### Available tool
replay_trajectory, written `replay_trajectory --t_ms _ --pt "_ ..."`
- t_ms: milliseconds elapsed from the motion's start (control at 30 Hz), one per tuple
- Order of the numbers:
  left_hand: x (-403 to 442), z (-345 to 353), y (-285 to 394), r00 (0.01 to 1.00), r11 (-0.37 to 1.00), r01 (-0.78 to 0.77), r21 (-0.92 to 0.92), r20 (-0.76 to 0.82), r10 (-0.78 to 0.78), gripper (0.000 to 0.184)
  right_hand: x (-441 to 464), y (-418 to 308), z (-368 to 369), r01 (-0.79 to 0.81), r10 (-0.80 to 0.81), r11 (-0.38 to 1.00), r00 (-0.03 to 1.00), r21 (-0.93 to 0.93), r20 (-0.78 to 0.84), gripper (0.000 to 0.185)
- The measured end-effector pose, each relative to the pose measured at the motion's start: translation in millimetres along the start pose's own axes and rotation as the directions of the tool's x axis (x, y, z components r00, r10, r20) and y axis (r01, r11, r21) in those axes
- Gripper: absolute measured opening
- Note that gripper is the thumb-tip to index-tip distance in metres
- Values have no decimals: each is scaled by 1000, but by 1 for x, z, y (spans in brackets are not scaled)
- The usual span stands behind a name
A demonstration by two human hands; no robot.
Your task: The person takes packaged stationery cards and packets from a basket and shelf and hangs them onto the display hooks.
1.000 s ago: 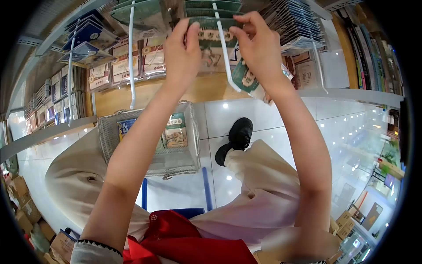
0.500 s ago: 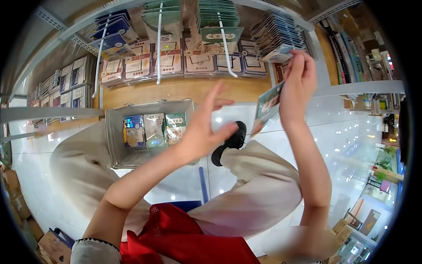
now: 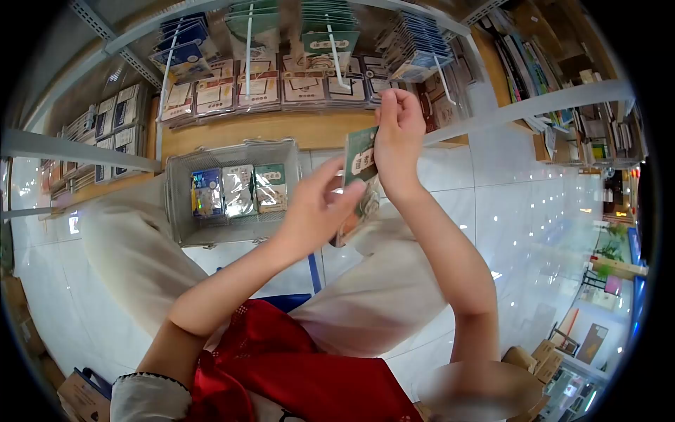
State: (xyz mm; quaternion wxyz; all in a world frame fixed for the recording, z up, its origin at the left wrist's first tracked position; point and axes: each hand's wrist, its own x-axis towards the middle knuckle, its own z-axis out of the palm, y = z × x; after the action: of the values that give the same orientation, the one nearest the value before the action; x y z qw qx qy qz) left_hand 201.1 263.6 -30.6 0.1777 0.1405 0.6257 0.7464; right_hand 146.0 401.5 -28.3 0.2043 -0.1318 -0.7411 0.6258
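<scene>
A flat green plastic-wrapped packet (image 3: 361, 153) with a pale label stands tilted between my two hands. My right hand (image 3: 399, 144) is closed on its right side, fingers curled near the top. On its left edge is my left hand (image 3: 316, 211), thumb across the front and fingers partly hidden behind it. To the left, a silver wire-mesh basket (image 3: 172, 204) holds a blue packet (image 3: 207, 193), a whitish packet (image 3: 238, 190) and a green packet (image 3: 271, 187) side by side.
Green packets (image 3: 329, 41), dark blue packets (image 3: 184, 48) and light blue packets (image 3: 416, 48) hang from white hooks. Behind them, boxed sets line a wooden shelf (image 3: 218, 133). Books (image 3: 524, 63) fill the right-hand rack. A metal shelf bar (image 3: 534, 107) crosses at right.
My right hand has moved left from the light blue packets with the green packet. My left hand has come onto that packet's left edge. The view has shifted to the right.
</scene>
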Motion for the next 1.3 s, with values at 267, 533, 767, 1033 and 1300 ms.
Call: replay_trajectory --t_ms 267,533,767,1033,1300 --pt "27 -23 -23 971 951 72 -299 -195 -135 35 -1 -7 -22 -523 432 831 821 190 372 24" --pt "68 -29 -31 988 991 -67 113 -131 81 39 36 4 -17 -370 329 921 905 122 269 16" --pt "98 -30 -68 932 917 -227 328 -201 302 35 65 54 -4 -233 201 968 941 91 273 12" --pt "117 -52 -95 800 739 -539 404 -29 600 35 70 64 -6 -28 18 999 967 36 256 9" --pt "120 -71 -114 900 860 -335 385 -139 413 39 78 77 -3 408 -355 899 892 -161 279 8"
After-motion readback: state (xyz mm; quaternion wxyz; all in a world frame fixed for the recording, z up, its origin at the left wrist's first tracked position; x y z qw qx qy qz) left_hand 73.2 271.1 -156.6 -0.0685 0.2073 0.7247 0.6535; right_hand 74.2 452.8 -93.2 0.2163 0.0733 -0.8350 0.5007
